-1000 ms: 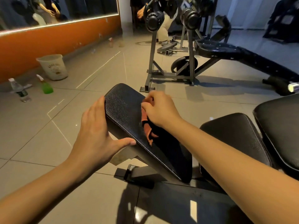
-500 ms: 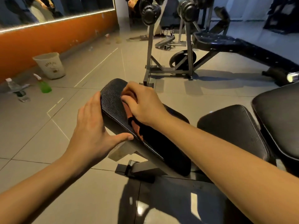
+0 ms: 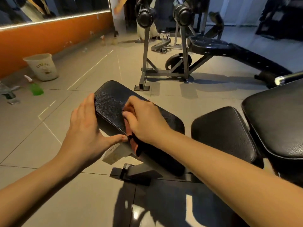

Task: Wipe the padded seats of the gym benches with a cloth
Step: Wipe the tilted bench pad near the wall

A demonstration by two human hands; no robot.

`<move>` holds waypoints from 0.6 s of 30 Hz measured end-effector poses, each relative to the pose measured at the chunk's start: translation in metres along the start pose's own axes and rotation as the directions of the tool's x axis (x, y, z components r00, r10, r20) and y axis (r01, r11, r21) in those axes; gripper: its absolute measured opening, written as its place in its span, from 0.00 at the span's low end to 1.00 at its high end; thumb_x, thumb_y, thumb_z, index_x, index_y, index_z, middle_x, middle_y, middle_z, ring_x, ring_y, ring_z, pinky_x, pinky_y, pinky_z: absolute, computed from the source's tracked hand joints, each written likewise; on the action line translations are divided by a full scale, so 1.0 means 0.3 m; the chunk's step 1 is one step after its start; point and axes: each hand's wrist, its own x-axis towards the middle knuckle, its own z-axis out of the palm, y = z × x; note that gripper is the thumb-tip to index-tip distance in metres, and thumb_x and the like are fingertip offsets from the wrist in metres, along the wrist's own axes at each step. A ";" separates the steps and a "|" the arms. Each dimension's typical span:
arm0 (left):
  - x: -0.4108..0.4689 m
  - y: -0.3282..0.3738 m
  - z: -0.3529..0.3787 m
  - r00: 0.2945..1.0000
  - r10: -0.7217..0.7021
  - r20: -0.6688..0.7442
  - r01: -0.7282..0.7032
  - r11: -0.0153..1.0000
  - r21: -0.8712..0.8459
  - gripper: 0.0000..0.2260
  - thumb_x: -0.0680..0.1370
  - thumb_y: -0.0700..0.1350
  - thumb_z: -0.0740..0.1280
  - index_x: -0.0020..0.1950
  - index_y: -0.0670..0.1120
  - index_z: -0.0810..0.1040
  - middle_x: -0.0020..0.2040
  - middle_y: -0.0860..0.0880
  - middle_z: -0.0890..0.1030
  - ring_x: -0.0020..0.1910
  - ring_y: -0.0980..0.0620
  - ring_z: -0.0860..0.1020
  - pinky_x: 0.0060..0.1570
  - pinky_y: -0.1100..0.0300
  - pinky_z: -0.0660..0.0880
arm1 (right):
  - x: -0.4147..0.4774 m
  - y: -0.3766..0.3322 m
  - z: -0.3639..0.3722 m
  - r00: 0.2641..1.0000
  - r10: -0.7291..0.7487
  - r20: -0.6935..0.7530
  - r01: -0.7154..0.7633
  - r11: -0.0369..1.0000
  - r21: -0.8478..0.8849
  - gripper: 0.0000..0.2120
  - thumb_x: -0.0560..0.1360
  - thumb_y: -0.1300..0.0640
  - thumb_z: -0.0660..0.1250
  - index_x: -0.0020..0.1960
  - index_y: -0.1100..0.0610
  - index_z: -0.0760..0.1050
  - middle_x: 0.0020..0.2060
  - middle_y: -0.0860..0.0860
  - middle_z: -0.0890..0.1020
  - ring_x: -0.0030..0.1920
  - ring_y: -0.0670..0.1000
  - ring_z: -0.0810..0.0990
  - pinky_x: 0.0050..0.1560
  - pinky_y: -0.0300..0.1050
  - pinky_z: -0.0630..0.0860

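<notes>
Right hand with curled fingers bunching an orange-and-black cloth on the tilted black bench pad, left hand straight-fingered, bracing the pad's left edge, thumb beneath.

— What sits along the orange wall?
— A pale bucket on the tiled floor, with a green spray bottle just beside it. A clear water bottle is farther left, and a mirror runs above the wall.
— And farther back?
— A grey steel rack with two round black weights up top. A black weight plate stands on edge at its base.
</notes>
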 end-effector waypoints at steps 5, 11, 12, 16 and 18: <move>0.006 0.005 0.001 1.000 0.024 0.004 -0.024 1.000 0.003 0.62 0.55 0.71 0.74 0.82 0.50 0.52 0.77 0.45 0.65 0.73 0.41 0.64 0.71 0.38 0.67 | 0.006 0.255 -0.034 0.987 0.151 -0.046 -0.158 0.958 -0.239 0.07 0.83 0.51 0.61 0.57 0.53 0.73 0.51 0.52 0.82 0.51 0.57 0.79 0.48 0.52 0.75; 0.004 -0.007 0.002 0.999 0.032 0.006 -0.032 0.999 -0.001 0.63 0.55 0.73 0.72 0.82 0.48 0.51 0.78 0.46 0.63 0.75 0.42 0.63 0.74 0.41 0.65 | -0.043 0.346 -0.042 0.883 0.467 0.036 -0.392 0.780 -0.488 0.09 0.80 0.59 0.64 0.59 0.60 0.70 0.52 0.59 0.82 0.51 0.61 0.80 0.42 0.48 0.69; 0.006 -0.009 0.002 1.000 0.031 0.002 -0.031 0.999 0.007 0.63 0.55 0.74 0.71 0.82 0.48 0.51 0.78 0.46 0.63 0.75 0.42 0.63 0.74 0.41 0.65 | -0.039 0.287 -0.032 0.908 0.418 0.033 -0.377 0.849 -0.370 0.09 0.81 0.57 0.63 0.58 0.59 0.71 0.51 0.58 0.82 0.51 0.61 0.80 0.43 0.48 0.70; 0.003 -0.008 0.002 1.000 0.013 0.003 -0.013 1.000 0.007 0.63 0.54 0.74 0.71 0.82 0.49 0.51 0.77 0.46 0.64 0.73 0.42 0.64 0.71 0.41 0.67 | -0.048 0.048 -0.005 0.999 -0.026 0.028 0.025 0.999 0.032 0.07 0.82 0.50 0.62 0.56 0.52 0.73 0.48 0.52 0.84 0.50 0.56 0.80 0.50 0.53 0.76; 0.005 -0.005 0.000 1.000 0.020 0.000 -0.020 1.000 0.013 0.63 0.55 0.73 0.72 0.82 0.50 0.51 0.77 0.45 0.65 0.73 0.42 0.64 0.71 0.40 0.68 | -0.026 0.059 -0.002 0.986 -0.163 -0.012 0.163 0.986 -0.026 0.08 0.83 0.51 0.63 0.57 0.54 0.74 0.50 0.51 0.82 0.51 0.54 0.79 0.49 0.53 0.76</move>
